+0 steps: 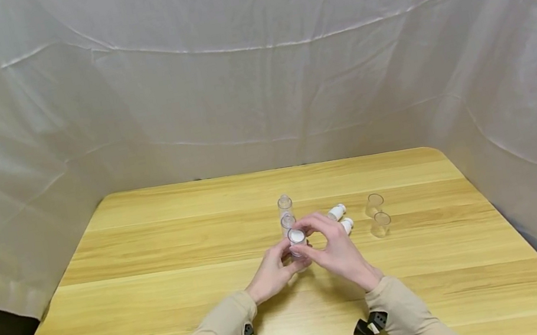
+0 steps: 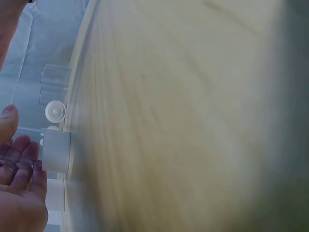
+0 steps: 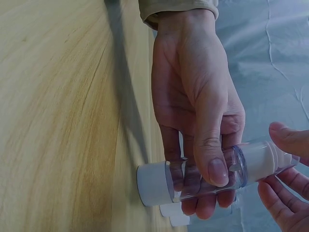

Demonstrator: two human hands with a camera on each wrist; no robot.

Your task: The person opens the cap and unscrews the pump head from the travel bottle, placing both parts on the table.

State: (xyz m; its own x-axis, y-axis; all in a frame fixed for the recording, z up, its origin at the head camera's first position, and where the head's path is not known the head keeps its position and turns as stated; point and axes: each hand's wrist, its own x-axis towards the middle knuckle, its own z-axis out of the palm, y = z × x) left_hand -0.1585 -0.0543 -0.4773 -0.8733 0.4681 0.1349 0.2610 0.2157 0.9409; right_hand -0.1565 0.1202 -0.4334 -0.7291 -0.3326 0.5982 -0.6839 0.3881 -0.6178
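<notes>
My left hand (image 1: 276,271) grips the body of a clear bottle (image 3: 193,188), its fingers curled around it. The bottle has a white base (image 3: 153,183). At the top sits a white pump (image 3: 258,162) inside a clear cap (image 3: 295,163). My right hand (image 1: 333,246) pinches that cap between thumb (image 3: 288,141) and fingers. Just behind the held bottle stand two more clear bottles (image 1: 285,205), one behind the other. Two white pumps (image 1: 337,212) lie beyond my right hand, which partly hides the nearer one.
Two clear cylindrical caps (image 1: 380,225) stand to the right of the pumps. All of it is on a wooden table (image 1: 153,247) with rounded far corners. Grey fabric sheeting (image 1: 256,98) hangs behind and along both sides.
</notes>
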